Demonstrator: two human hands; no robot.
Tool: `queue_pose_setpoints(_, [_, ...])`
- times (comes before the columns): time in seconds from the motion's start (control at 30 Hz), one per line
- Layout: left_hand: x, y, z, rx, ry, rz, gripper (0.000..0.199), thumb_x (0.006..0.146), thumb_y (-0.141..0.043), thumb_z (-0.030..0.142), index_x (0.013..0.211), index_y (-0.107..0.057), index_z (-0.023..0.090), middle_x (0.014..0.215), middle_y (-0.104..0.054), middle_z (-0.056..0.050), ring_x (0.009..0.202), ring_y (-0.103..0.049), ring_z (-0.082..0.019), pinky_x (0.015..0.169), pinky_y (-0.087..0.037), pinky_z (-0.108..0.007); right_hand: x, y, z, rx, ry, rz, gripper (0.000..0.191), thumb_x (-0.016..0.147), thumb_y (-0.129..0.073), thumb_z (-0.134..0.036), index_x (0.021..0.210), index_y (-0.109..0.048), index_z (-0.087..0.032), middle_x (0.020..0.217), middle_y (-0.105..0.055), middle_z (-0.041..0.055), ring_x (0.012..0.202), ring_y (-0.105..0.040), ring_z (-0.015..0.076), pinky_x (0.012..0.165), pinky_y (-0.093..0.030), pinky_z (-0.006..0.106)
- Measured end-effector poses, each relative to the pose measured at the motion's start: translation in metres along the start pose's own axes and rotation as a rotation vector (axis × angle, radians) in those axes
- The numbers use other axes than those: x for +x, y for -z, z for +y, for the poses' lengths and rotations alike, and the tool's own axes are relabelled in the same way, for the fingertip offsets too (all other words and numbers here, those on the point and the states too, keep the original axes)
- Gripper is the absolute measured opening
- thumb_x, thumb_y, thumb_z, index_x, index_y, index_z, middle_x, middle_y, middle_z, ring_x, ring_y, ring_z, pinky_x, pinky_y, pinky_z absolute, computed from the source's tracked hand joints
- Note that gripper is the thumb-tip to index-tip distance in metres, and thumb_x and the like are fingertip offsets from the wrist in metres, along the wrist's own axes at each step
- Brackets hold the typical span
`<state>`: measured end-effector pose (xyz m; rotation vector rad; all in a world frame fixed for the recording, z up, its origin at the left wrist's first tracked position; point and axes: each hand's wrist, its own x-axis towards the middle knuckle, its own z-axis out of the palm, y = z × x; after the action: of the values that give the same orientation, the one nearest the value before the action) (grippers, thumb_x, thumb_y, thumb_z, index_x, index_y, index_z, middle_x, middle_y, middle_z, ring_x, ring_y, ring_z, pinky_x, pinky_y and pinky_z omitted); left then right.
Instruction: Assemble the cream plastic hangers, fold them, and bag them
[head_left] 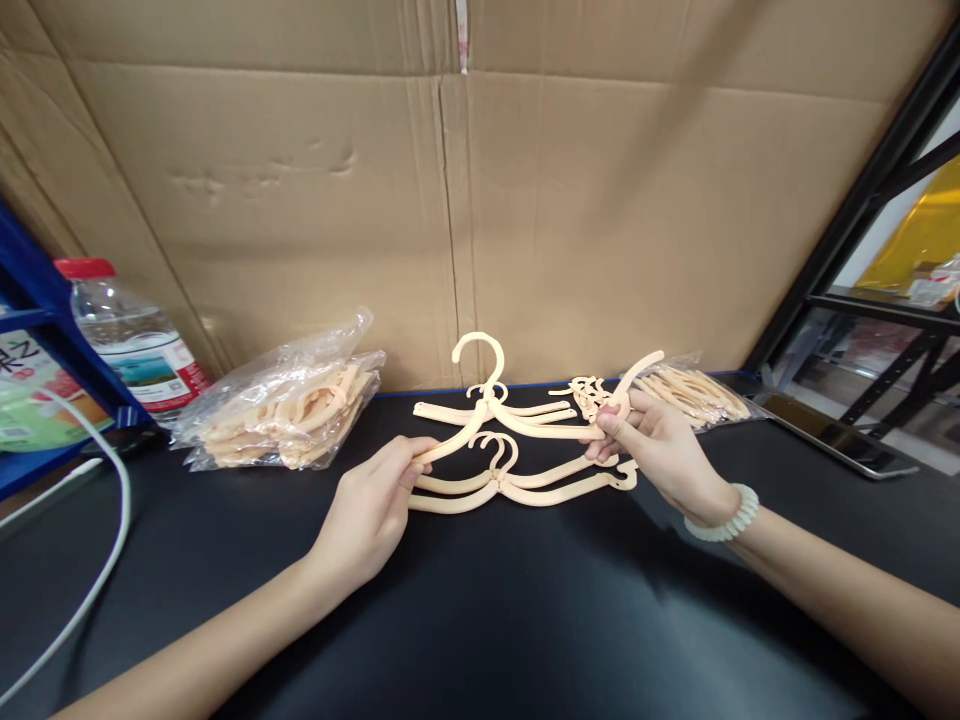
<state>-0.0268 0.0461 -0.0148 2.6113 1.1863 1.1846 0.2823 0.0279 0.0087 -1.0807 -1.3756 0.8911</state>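
My left hand [375,505] pinches the left arm of a cream plastic hanger [489,400], held up above the table with its hook upward. At the hanger's right end, my right hand [652,445] has its fingers closed on a curved cream piece [637,378] that points up to the right; the fingers hide whether the two are joined. Below the held hanger, more cream hangers [551,495] lie on the black table [480,610]. Behind it lie further hanger arms [442,413]. A small pile of cream parts [587,395] sits just left of my right hand.
Clear bags of cream parts lie at left [289,415] and right [694,390]. A water bottle [139,345] leans at far left near a white cable [120,510]. A phone [832,435] lies far right, by a black rack [855,200]. Cardboard [300,200] stands behind.
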Motion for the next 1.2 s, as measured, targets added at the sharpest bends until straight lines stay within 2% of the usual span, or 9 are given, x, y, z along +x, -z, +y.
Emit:
queue_pose_setpoints(0.13, [0.003, 0.005, 0.002, 0.066, -0.037, -0.004, 0.025, 0.097, -0.035, 0.023, 0.114, -0.054, 0.022, 0.091, -0.064, -0.002, 0.081, -0.065, -0.017, 0.07, -0.05, -0.024, 0.002, 0.001, 0.008, 0.09, -0.015, 0.011, 0.036, 0.074, -0.077, -0.047, 0.079, -0.055, -0.019, 0.071, -0.066, 0.0017, 0.064, -0.069, 0.017, 0.061, -0.058, 0.029])
queue_pose_setpoints(0.27, [0.011, 0.019, 0.008, 0.218, 0.013, -0.141, 0.029, 0.093, -0.033, 0.02, 0.116, -0.05, 0.023, 0.094, -0.067, -0.004, 0.073, -0.067, -0.019, 0.061, -0.048, -0.027, 0.008, 0.013, 0.011, 0.217, -0.049, -0.027, 0.027, 0.077, -0.075, -0.042, 0.082, -0.062, -0.019, 0.098, -0.064, 0.0037, 0.075, -0.062, 0.013, 0.061, -0.054, 0.024])
queue_pose_setpoints(0.37, [0.017, 0.033, 0.013, 0.313, 0.062, -0.308, 0.024, 0.086, -0.033, 0.018, 0.102, -0.05, 0.024, 0.081, -0.067, -0.002, 0.06, -0.064, -0.022, 0.05, -0.042, -0.028, 0.017, 0.03, 0.009, 0.239, -0.1, -0.064, 0.022, 0.078, -0.075, -0.039, 0.08, -0.069, -0.019, 0.086, -0.061, 0.0028, 0.07, -0.053, 0.0111, 0.054, -0.048, 0.021])
queue_pose_setpoints(0.5, [0.017, 0.05, 0.016, 0.414, 0.008, -0.443, 0.015, 0.076, -0.036, 0.011, 0.079, -0.044, 0.024, 0.07, -0.058, -0.001, 0.051, -0.056, -0.022, 0.045, -0.034, -0.029, 0.026, 0.054, 0.006, 0.176, -0.163, -0.177, 0.025, 0.068, -0.081, -0.041, 0.076, -0.073, -0.019, 0.073, -0.06, 0.0032, 0.06, -0.05, 0.0114, 0.049, -0.045, 0.023])
queue_pose_setpoints(0.6, [0.014, 0.058, 0.017, 0.491, -0.045, -0.572, 0.023, 0.071, -0.036, 0.003, 0.079, -0.044, 0.023, 0.08, -0.056, -0.003, 0.055, -0.056, -0.021, 0.05, -0.036, -0.03, 0.028, 0.068, 0.005, 0.055, -0.182, -0.299, 0.028, 0.067, -0.08, -0.044, 0.073, -0.073, -0.017, 0.071, -0.062, 0.0045, 0.059, -0.053, 0.0128, 0.049, -0.046, 0.025])
queue_pose_setpoints(0.77, [0.01, 0.058, 0.025, 0.463, -0.076, -0.771, 0.035, 0.067, -0.037, -0.008, 0.082, -0.052, 0.019, 0.095, -0.056, -0.006, 0.079, -0.06, -0.022, 0.069, -0.043, -0.03, 0.03, 0.083, 0.0, -0.249, -0.139, -0.702, 0.029, 0.078, -0.071, -0.044, 0.074, -0.073, -0.015, 0.074, -0.064, 0.0053, 0.06, -0.055, 0.0132, 0.052, -0.045, 0.026])
queue_pose_setpoints(0.87, [0.011, 0.055, 0.031, 0.401, -0.092, -0.803, 0.038, 0.07, -0.037, -0.011, 0.083, -0.055, 0.02, 0.091, -0.058, -0.004, 0.086, -0.059, -0.022, 0.074, -0.042, -0.031, 0.031, 0.087, -0.006, -0.389, -0.148, -0.844, 0.033, 0.083, -0.066, -0.045, 0.076, -0.073, -0.013, 0.071, -0.063, 0.0049, 0.058, -0.053, 0.0122, 0.052, -0.044, 0.026])
queue_pose_setpoints(1.03, [0.014, 0.051, 0.032, 0.427, -0.064, -0.765, 0.027, 0.082, -0.039, -0.005, 0.081, -0.052, 0.019, 0.083, -0.06, -0.003, 0.074, -0.058, -0.02, 0.065, -0.038, -0.03, 0.033, 0.089, -0.01, -0.55, -0.152, -0.841, 0.036, 0.084, -0.064, -0.049, 0.077, -0.071, -0.014, 0.068, -0.061, 0.0029, 0.056, -0.051, 0.0112, 0.052, -0.041, 0.025])
queue_pose_setpoints(1.2, [0.014, 0.048, 0.028, 0.476, -0.102, -0.721, 0.016, 0.086, -0.05, 0.005, 0.076, -0.053, 0.019, 0.079, -0.06, -0.002, 0.068, -0.057, -0.02, 0.062, -0.035, -0.03, 0.032, 0.092, -0.006, -0.729, -0.122, -0.882, 0.036, 0.083, -0.062, -0.052, 0.078, -0.072, -0.018, 0.074, -0.063, 0.0031, 0.063, -0.054, 0.0137, 0.058, -0.041, 0.027])
